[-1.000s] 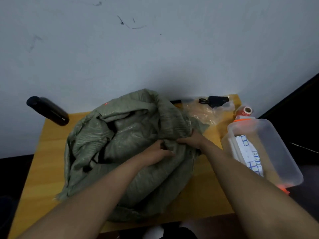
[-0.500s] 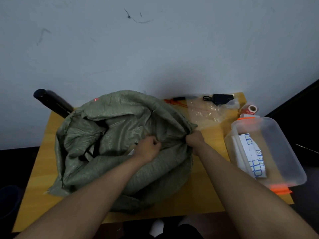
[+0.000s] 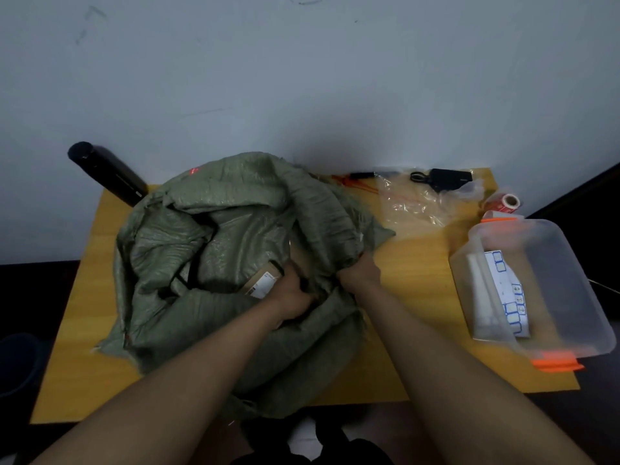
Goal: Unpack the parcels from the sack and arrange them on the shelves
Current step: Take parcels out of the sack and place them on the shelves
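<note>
Crumpled grey-green woven sack (image 3: pixel 235 236) on table, mouth open, brown labelled parcel (image 3: pixel 263 280) showing inside

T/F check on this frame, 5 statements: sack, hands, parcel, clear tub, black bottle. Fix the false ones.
1. The green sack lies on the wooden table. True.
2. Both hands are clear of the sack. False: the left hand and the right hand both grip the fabric at its opening.
3. A brown parcel with a white label shows inside the opening. True.
4. The clear plastic tub stands left of the sack. False: it stands at the table's right edge.
5. The black bottle lies inside the tub. False: it is at the table's far left corner, by the wall.
</note>
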